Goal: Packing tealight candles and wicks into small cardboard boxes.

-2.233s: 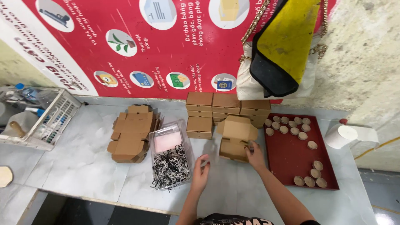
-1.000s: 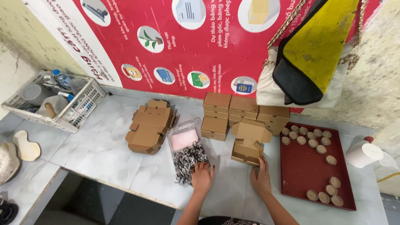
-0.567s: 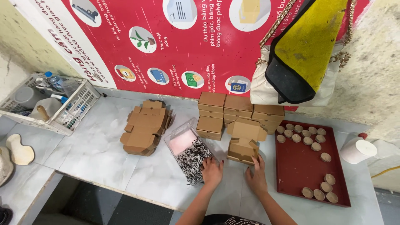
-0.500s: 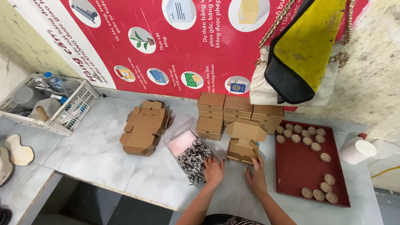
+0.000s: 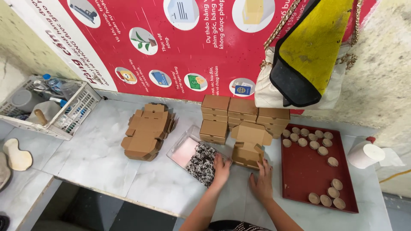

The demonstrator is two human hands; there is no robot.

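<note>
My left hand (image 5: 221, 169) is flat, fingers spread, right at the edge of the clear tub of black-and-white shredded paper (image 5: 201, 158), touching the filling. My right hand (image 5: 262, 182) is open too, palm down on the worktop (image 5: 98, 149), fingertips just at the foot of the open cardboard box (image 5: 249, 145) that stands between the two hands with its lid flap up. Neither hand is holding anything.

My tip for this bit: I'd say keep the right hand steadying the box so it doesn't slide on the smooth marble, and pinch a loose tuft of shred rather than a fistful, since it looks like it would spill everywhere.

Further out, closed boxes (image 5: 231, 113) are stacked against the wall behind, a pile of flat unfolded blanks (image 5: 147, 130) sits to the left, and the red tray (image 5: 306, 179) of small round pucks (image 5: 319, 150) is just to the right. A white basket (image 5: 68, 124) sits way off left and a paper roll (image 5: 364, 154) far right.
</note>
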